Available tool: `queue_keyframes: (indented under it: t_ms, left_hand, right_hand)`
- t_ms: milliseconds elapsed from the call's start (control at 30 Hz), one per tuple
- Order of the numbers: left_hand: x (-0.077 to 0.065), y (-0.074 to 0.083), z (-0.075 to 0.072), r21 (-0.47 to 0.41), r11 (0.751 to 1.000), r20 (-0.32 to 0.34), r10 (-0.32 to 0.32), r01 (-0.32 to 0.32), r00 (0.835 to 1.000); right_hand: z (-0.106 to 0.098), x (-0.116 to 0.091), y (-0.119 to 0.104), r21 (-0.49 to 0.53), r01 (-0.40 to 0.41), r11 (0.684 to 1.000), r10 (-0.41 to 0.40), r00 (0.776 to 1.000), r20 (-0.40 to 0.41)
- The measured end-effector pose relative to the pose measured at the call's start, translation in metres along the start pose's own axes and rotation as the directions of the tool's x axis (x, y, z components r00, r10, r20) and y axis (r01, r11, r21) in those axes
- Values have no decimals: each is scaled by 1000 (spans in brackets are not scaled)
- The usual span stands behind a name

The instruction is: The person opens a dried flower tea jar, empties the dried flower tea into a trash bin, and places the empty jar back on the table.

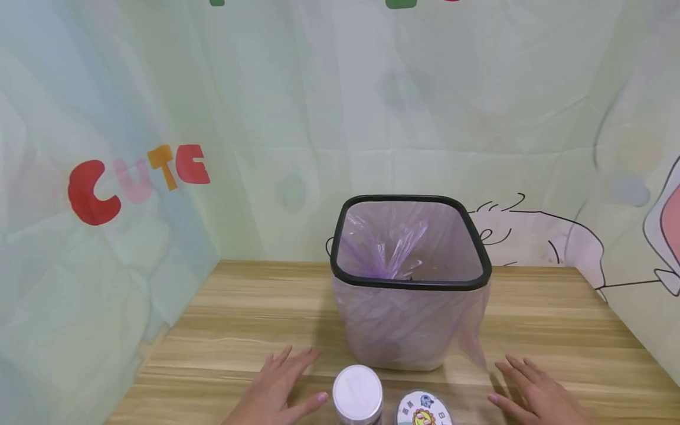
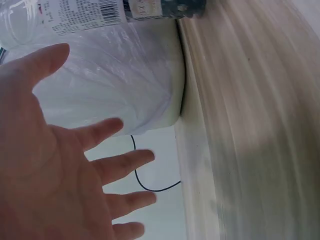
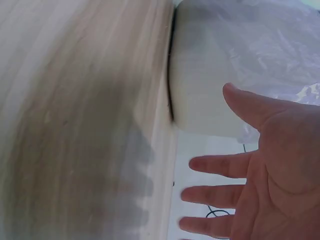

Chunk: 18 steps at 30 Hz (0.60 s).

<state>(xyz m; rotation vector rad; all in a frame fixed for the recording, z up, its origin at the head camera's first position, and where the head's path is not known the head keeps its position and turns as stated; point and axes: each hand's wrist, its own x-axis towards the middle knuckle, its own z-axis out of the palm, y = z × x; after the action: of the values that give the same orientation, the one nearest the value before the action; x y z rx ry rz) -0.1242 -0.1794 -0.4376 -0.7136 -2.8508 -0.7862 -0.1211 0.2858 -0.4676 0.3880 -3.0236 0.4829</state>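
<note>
My left hand (image 1: 278, 386) is held with its fingers spread to the left of a clear jar with a white lid (image 1: 358, 392). In the left wrist view the jar shows a barcode label (image 2: 82, 15) and dark contents near its base; the thumb is near it, and the palm is bare. A round white lid with a cartoon sun (image 1: 423, 411) is beside the jar, cut off by the frame's lower edge. Further right, my right hand (image 1: 536, 392) also has its fingers extended and holds nothing. Both hands are beside a trash bin (image 1: 393, 330).
The bin has a black rim (image 1: 411, 284) and a translucent purple bag (image 1: 390, 254) lining it, with loose bag hanging at its right. It stands on a wood-grain table (image 1: 255, 313). A printed cloth (image 1: 319, 106) hangs behind and at both sides.
</note>
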Motion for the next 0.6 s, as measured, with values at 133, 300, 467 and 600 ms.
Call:
queue_keyframes:
  t_ms: [133,300,467,600]
  left_hand:
    - [0,1,-2,-55,998,38,36,-33,999]
    - [0,0,-2,-150,986,97,83,-68,992]
    - [1,-3,0,-291,948,169,179,-125,969]
    - [4,-6,4,-338,918,156,271,-207,950]
  right_hand:
    - [-8,4,-4,149,-69,986,42,983,180]
    - [-16,9,-8,294,-79,952,-12,955,296]
    - [-19,10,-14,314,-91,945,-13,949,315]
    - [-21,7,-19,309,-47,950,-39,962,269]
